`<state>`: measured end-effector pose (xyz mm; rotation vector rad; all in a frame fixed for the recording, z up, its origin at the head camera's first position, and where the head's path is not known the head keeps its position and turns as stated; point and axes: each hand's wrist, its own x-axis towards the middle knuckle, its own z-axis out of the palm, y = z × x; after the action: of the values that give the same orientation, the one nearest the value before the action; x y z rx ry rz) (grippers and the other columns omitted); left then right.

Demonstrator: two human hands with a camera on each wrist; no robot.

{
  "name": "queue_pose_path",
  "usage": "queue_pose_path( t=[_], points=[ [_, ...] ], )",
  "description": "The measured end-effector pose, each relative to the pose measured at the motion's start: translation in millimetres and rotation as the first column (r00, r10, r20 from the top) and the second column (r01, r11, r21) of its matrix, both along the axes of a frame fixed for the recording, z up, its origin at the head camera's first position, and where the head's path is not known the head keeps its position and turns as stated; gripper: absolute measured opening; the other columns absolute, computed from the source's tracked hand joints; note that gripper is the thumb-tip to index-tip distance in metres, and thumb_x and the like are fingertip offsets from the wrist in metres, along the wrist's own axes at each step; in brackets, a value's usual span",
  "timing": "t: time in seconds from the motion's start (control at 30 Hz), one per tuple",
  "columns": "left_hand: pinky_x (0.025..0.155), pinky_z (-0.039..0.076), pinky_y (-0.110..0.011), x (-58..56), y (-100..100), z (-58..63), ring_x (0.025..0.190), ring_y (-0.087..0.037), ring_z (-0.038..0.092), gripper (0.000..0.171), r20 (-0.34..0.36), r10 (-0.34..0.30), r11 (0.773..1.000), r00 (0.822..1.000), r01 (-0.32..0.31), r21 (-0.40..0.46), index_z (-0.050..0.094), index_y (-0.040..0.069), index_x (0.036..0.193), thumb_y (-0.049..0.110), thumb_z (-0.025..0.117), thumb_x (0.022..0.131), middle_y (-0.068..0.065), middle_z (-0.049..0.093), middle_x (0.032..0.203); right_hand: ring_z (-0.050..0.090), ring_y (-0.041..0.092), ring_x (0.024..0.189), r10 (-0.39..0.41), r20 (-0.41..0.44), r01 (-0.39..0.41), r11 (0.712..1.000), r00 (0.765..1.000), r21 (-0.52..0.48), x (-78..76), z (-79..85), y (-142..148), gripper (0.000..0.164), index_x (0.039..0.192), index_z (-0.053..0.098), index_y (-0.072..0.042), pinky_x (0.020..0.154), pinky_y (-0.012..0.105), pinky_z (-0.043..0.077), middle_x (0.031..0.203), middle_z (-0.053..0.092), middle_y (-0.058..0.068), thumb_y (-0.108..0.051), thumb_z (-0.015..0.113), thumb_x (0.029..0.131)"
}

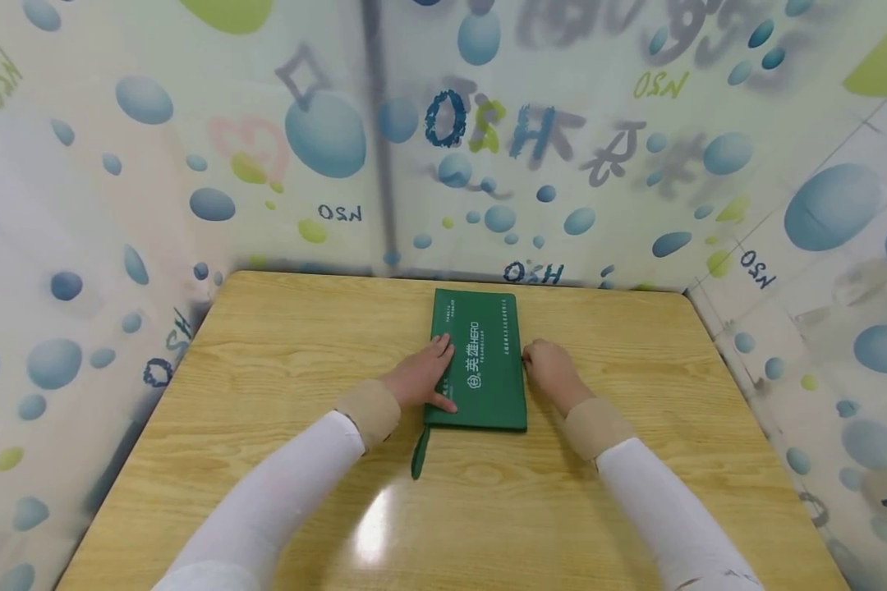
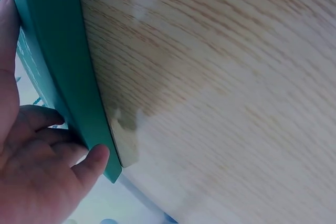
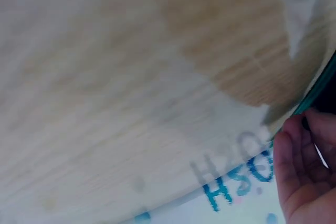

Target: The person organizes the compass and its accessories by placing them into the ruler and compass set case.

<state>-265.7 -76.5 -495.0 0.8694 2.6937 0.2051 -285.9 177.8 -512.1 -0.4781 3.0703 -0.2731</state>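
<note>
A dark green zip pouch [image 1: 497, 361] with white lettering lies flat on the wooden table. Its wrist strap [image 1: 419, 453] hangs off the near left corner. Across the pouch's left part rests my left hand [image 1: 420, 376], fingers spread and thumb apart; in the left wrist view, that hand [image 2: 44, 171] lies along the pouch's green side [image 2: 63, 66]. At the right edge my right hand [image 1: 553, 373] has its fingertips together. In the right wrist view, the right hand [image 3: 307, 171] pinches a small dark zipper pull [image 3: 305, 123] beside the green edge.
The wooden table [image 1: 288, 328] extends around the pouch on all sides. A patterned wall covering [image 1: 429, 189] with blue and green drops rises behind the far edge, and similar covering stands at both sides.
</note>
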Motion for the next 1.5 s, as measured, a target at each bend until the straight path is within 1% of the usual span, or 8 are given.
queue_pose_path(
  t=[0.27,0.47,0.83,1.03,1.17,1.33,1.43,1.5],
  points=[
    [0.105,0.032,-0.043,0.9,3,-2.4,0.141,-0.029,0.011,0.113,-0.036,0.026,0.998,0.999,-0.028,-0.053,0.02,-0.001,0.147,0.067,0.064,0.068,-0.018,0.009,0.154,0.057,0.015,0.067,0.08,-0.031,-0.082,0.996,0.996,-0.042,45.1,1.0,9,0.012,0.08,0.071,-0.005,0.061,0.032,0.05,0.071,0.058,0.002,-0.003,0.061,0.087],
    [0.103,0.035,-0.045,3.3,5,-2.6,0.142,-0.027,0.009,0.113,-0.045,0.039,0.991,0.998,-0.045,-0.124,0.016,0.002,0.148,0.072,0.057,0.069,-0.015,0.007,0.154,0.059,0.017,0.07,0.076,-0.047,-0.078,0.995,0.996,-0.054,63.3,-0.7,11,0.008,0.08,0.071,-0.004,0.063,0.032,0.051,0.072,0.058,0.001,-0.002,0.064,0.085],
    [0.102,0.036,-0.043,6.4,6,-1.0,0.142,-0.026,0.009,0.112,-0.038,0.058,0.989,0.998,-0.062,-0.131,0.017,0.003,0.148,0.071,0.058,0.069,-0.015,0.008,0.155,0.058,0.014,0.067,0.088,-0.021,-0.09,0.992,0.996,-0.084,99.9,-1.5,11,0.013,0.073,0.068,-0.009,0.06,0.03,0.049,0.07,0.055,-0.003,-0.002,0.066,0.083],
    [0.103,0.035,-0.042,10.0,7,-1.5,0.141,-0.027,0.011,0.112,-0.072,0.089,0.982,0.993,-0.099,-0.158,0.018,0.002,0.148,0.074,0.054,0.07,-0.016,0.01,0.154,0.059,0.016,0.069,0.069,-0.031,-0.072,0.993,0.997,-0.089,93.6,-0.6,10,0.009,0.078,0.069,-0.006,0.061,0.031,0.05,0.072,0.058,0.0,-0.002,0.064,0.084],
    [0.102,0.037,-0.041,22.5,14,-2.9,0.138,-0.032,0.022,0.113,-0.181,0.128,0.961,0.975,-0.168,-0.222,0.025,-0.003,0.145,0.08,0.045,0.07,-0.022,0.021,0.15,0.06,0.02,0.071,0.04,-0.033,-0.042,0.996,0.999,-0.084,80.1,-1.3,10,0.009,0.08,0.07,-0.004,0.063,0.034,0.051,0.074,0.058,0.003,-0.002,0.062,0.085],
    [0.097,0.042,-0.038,45.5,33,-3.4,0.127,-0.038,0.041,0.115,-0.303,0.2,0.877,0.932,-0.308,-0.368,0.038,-0.008,0.137,0.086,0.028,0.07,-0.029,0.038,0.139,0.062,0.024,0.077,0.007,-0.05,-0.012,0.996,0.999,-0.091,56.1,-4.0,9,0.009,0.085,0.069,-0.002,0.067,0.037,0.052,0.08,0.063,0.008,-0.002,0.061,0.086],
    [0.097,0.042,-0.038,55.0,44,-0.6,0.121,-0.039,0.046,0.116,-0.32,0.244,0.819,0.915,-0.371,-0.438,0.043,-0.009,0.134,0.086,0.023,0.071,-0.03,0.045,0.132,0.062,0.025,0.079,0.007,-0.048,-0.011,0.996,0.999,-0.086,41.9,-4.8,7,0.009,0.088,0.068,-0.001,0.069,0.037,0.052,0.084,0.063,0.009,-0.003,0.059,0.088],
    [0.096,0.043,-0.039,58.3,49,2.3,0.119,-0.039,0.049,0.112,-0.307,0.263,0.807,0.915,-0.383,-0.45,0.048,-0.007,0.131,0.085,0.026,0.071,-0.029,0.049,0.129,0.062,0.026,0.08,0.014,-0.049,-0.018,0.996,0.999,-0.083,32.1,-5.8,6,0.01,0.089,0.068,-0.001,0.069,0.037,0.051,0.084,0.061,0.009,-0.003,0.058,0.089]
  ],
)
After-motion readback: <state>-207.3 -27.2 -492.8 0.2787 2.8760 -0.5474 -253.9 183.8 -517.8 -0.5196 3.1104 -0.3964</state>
